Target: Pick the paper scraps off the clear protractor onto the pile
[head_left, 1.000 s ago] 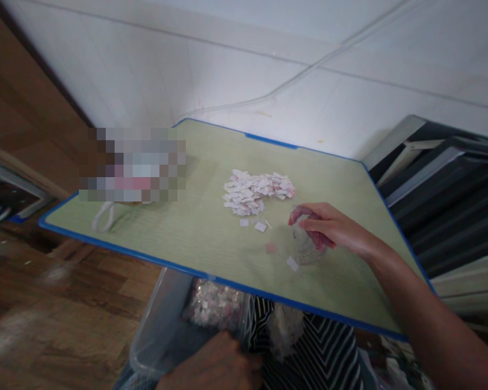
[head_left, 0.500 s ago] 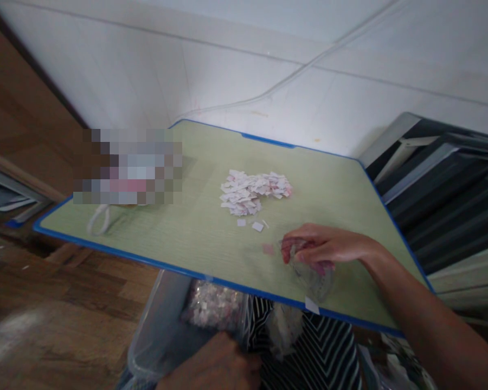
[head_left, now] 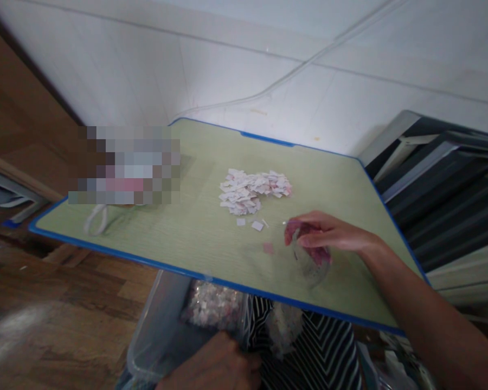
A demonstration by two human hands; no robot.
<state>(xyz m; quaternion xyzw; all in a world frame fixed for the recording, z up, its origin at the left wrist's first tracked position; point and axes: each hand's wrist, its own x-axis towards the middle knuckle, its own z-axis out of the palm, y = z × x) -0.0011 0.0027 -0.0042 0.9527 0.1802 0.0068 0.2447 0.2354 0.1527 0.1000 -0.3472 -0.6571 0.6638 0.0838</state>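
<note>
My right hand (head_left: pixel 323 232) is above the right part of the green table, its fingers curled round a small clear plastic bag (head_left: pixel 315 271). Pink shows inside or through the bag beneath the fingers. Left of this hand, a pink paper square (head_left: pixel 268 247) lies flat. Farther back rests a heap of small white paper pieces (head_left: pixel 248 192), with a few pinkish ones at its right end. Loose white slips (head_left: pixel 257 225) lie just in front of the heap. Below the table's front edge, my left hand (head_left: pixel 217 365) is closed, knuckles up; anything within it is hidden.
The green table (head_left: pixel 179 233) has a blue rim and stands against a white wall. A clear plastic tub (head_left: pixel 144 336) below it holds a bag of small pieces (head_left: pixel 215 306). Another clear bag (head_left: pixel 284 327) lies on striped cloth. Dark folded panels (head_left: pixel 451 179) lean at right.
My right hand has lifted slightly away from the front edge with the plastic bag. A white slip seen at that edge no longer shows there. My left hand stays put.
</note>
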